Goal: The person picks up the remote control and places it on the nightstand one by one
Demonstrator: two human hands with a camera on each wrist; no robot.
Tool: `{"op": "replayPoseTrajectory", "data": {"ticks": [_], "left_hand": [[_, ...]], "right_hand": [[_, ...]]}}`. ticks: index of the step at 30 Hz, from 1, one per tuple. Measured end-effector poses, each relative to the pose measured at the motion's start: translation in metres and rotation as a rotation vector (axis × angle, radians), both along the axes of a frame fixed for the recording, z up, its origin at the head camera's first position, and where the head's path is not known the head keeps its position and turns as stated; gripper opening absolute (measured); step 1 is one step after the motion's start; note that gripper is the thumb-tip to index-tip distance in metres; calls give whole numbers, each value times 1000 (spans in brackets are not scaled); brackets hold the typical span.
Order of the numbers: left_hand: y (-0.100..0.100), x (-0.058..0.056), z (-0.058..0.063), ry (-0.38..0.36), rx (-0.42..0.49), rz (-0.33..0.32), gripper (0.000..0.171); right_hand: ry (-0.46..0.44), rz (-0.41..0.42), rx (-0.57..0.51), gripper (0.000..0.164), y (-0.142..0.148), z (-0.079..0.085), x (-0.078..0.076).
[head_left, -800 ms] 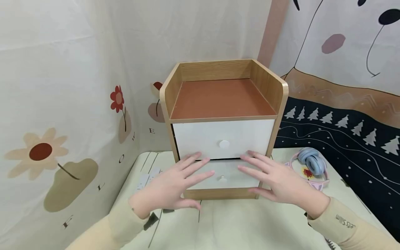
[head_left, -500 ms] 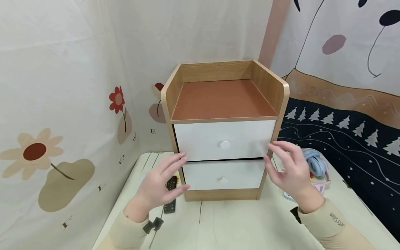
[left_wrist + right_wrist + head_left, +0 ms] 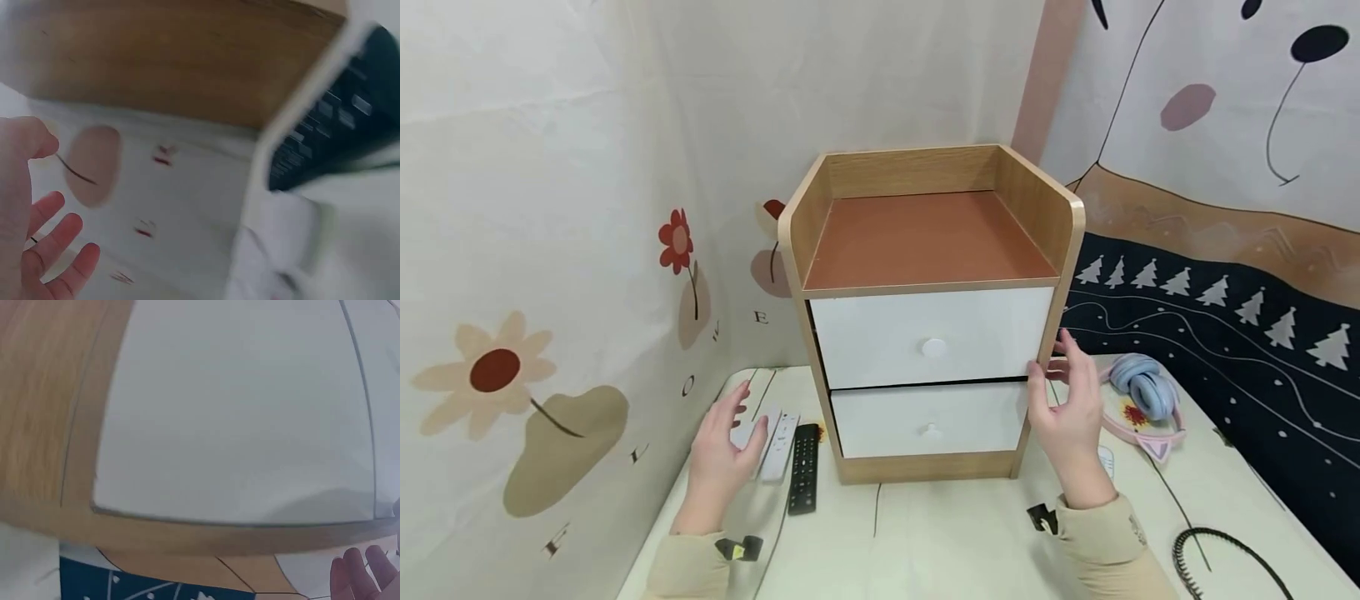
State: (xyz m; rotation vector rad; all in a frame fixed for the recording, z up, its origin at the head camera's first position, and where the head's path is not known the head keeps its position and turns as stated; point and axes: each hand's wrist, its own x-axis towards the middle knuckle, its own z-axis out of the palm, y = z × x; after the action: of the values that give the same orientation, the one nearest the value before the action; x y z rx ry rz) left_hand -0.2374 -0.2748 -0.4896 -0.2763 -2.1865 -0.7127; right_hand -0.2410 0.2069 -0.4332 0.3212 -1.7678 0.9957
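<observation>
A small wooden cabinet [image 3: 925, 467] with a brown top shelf stands on the table. Its white upper drawer [image 3: 880, 333] and white lower drawer [image 3: 880, 421] sit flush, each with a round knob. My right hand [image 3: 1070, 425] is at the cabinet's right edge, thumb by the front corner and fingers along the side panel; the right wrist view shows the fingers [image 3: 353, 572] relaxed beyond that edge. Off to the left of the cabinet, my left hand [image 3: 721, 458] hovers with fingers apart, holding nothing. Beside it lie a black remote control [image 3: 804, 471] and a white remote control [image 3: 780, 450].
Headphones [image 3: 1144, 387] in blue and pink lie right of the cabinet, with a small white device [image 3: 1106, 460] nearby. A coiled black cord [image 3: 1240, 536] runs across the table's front right. Printed cloth [image 3: 587, 292] hangs behind and on both sides.
Both hands have drawn apart from in front of the drawers. The left went left, away from the cabinet, uncovering the remote controls; the right went to the cabinet's right edge.
</observation>
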Motion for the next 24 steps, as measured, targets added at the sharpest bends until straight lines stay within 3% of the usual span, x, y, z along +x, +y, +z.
{"op": "replayPoseTrajectory", "data": {"ticks": [5, 10, 17, 24], "left_hand": [[-10, -5, -28, -150, 18, 56, 69], [-18, -8, -47, -268, 53, 71, 71], [-27, -7, -59, -441, 54, 124, 73], [-32, -8, -68, -536, 39, 144, 73]], "right_hand": [[-8, -23, 13, 62, -4, -3, 0], [30, -51, 28, 60, -7, -3, 1], [6, -62, 26, 60, -7, -4, 5], [-15, -62, 32, 61, -4, -5, 9]]}}
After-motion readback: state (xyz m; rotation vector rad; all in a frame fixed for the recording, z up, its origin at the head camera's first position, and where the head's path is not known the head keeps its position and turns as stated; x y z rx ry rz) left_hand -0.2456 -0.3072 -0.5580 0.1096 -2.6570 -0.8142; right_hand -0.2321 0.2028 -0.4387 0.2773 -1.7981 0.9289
